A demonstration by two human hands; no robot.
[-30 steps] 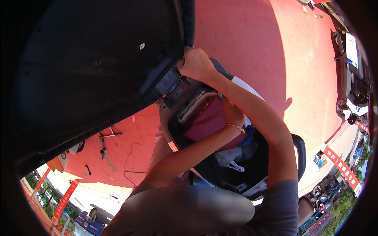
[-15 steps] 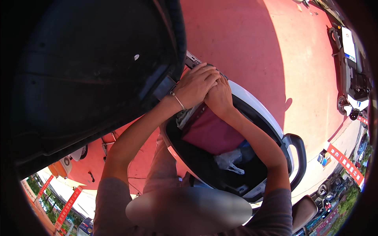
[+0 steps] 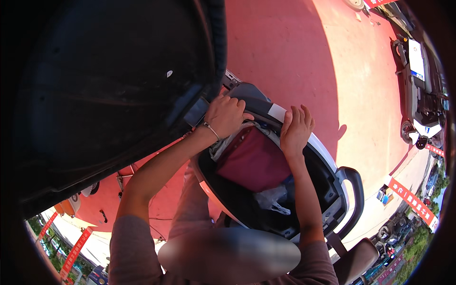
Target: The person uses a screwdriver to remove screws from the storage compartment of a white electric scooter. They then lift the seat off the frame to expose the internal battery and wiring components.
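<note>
Nearest, a clear plastic bag (image 3: 271, 198) lies just beside the maroon bundle (image 3: 251, 161) inside the storage compartment (image 3: 324, 151). The bundle's long axis is unclear. Beyond its far edge, the left hand (image 3: 225, 116) has curled fingers, their hold hidden; right of it, the right hand (image 3: 297, 129) has loosely spread fingers, visibly holding nothing. Which hand is nearer, I cannot tell. Left of the bundle, the raised seat (image 3: 118, 90) bears an illegible white sticker (image 3: 169, 73); far right, a red banner (image 3: 412, 203) carries white lettering.
</note>
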